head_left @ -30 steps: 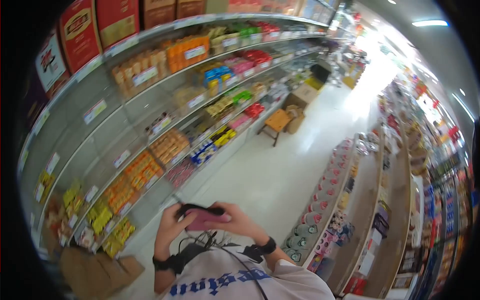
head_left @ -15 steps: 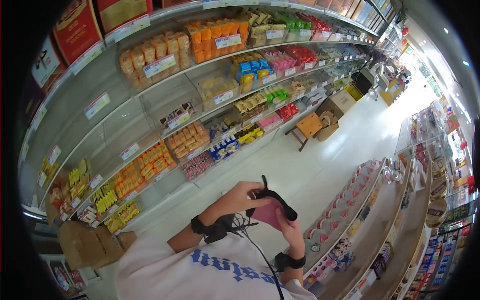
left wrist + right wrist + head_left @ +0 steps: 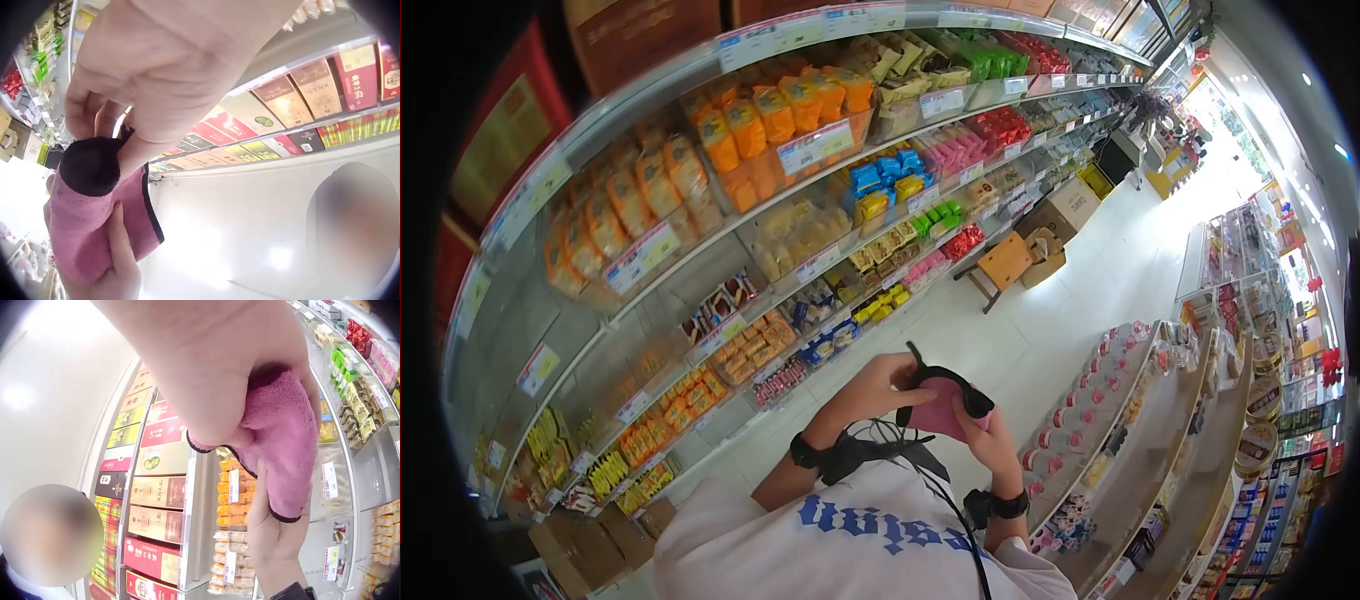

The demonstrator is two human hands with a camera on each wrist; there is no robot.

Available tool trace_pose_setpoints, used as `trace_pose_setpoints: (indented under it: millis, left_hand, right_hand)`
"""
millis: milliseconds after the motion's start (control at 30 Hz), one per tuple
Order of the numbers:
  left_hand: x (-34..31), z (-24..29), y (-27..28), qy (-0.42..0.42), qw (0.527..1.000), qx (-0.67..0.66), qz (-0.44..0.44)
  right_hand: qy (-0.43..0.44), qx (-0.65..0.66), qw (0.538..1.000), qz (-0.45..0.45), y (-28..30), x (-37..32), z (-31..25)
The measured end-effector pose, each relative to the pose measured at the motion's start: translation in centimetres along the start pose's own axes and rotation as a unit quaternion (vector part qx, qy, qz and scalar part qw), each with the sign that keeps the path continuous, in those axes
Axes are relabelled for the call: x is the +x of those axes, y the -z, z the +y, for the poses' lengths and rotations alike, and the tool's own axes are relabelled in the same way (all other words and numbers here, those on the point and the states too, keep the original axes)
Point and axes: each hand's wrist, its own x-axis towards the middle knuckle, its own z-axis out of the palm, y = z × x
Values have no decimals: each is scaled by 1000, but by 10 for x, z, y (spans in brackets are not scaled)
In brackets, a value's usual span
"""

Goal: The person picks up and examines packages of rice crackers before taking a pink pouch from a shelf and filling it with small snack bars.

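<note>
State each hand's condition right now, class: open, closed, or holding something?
Left hand: closed, holding the pink cloth.
Right hand: closed, holding the same pink cloth.

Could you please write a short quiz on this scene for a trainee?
1. Which hands hold the pink cloth? A) left only; B) right only; C) both.
2. True or false: the stool stands on the floor near a cardboard box.
3. Fill in: the cloth's edging is ____.

Key: 1. C, the left hand and right hand; 2. True; 3. Black.
</note>
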Motion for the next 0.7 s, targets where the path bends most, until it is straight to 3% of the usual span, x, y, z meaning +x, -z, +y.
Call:
trace_pose_setpoints:
  millis: [233, 333, 500, 700]
  left_hand:
    - [71, -2, 6, 19, 998, 14, 55]
    - [114, -5, -1, 48, 996, 23, 74]
    - [196, -8, -29, 69, 982, 49, 167]
    - [292, 28, -80, 39, 974, 90, 203]
  right_hand:
    - [42, 16, 993, -107, 45, 82, -19]
    - [89, -40, 986, -133, 96, 129, 28]
    - [82, 22, 983, -160, 179, 203, 43]
    - [124, -15, 967, -224, 277, 275, -5]
